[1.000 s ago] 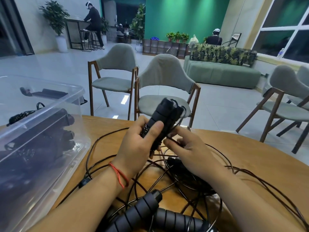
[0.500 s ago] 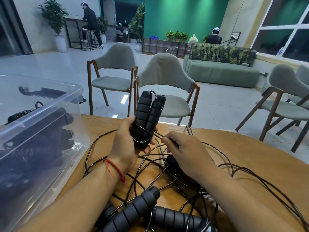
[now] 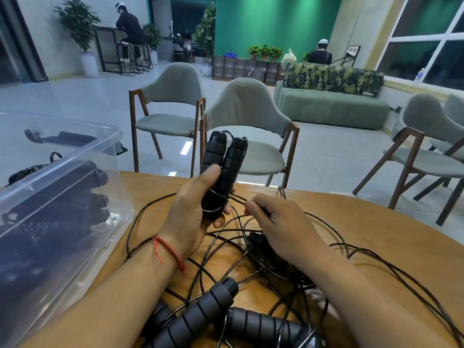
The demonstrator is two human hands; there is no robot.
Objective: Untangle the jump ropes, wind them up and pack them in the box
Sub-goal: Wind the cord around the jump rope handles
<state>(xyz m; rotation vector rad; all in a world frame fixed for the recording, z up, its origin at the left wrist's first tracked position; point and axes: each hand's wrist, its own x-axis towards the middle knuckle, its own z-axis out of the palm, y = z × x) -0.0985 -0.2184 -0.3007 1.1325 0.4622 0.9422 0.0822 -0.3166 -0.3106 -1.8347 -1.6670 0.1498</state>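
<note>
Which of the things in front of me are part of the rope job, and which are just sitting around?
Job: handle pair gripped by left hand; cord pinched by right hand; tangled ropes on the table; clear box with ropes inside.
Just around: grey chairs; green sofa; potted plants.
</note>
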